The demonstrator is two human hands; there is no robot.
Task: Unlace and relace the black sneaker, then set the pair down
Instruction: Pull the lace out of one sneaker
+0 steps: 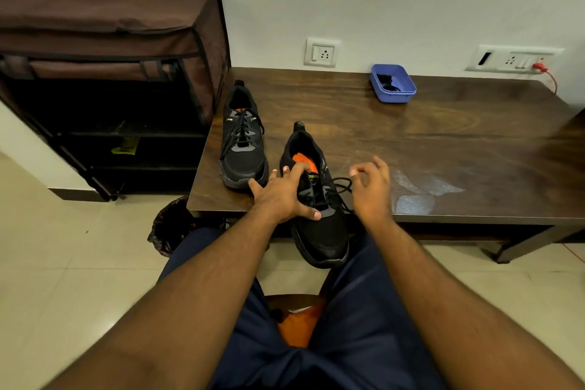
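near sneaker [318, 199] is set on the front edge of the dark wooden table [443, 136], toe overhanging toward the lap. left hand [281, 196] is laid over its lacing, fingers spread, thumb pressed on the vamp, index finger at the tongue by the orange insole. right hand [370, 187] is held just beside the shoe, thumb and forefinger pinched; whether the loose lace [340, 185] is caught cannot be told. second sneaker [242, 136] is stood laced, further left. blue tray [393, 83] is seen near the wall.
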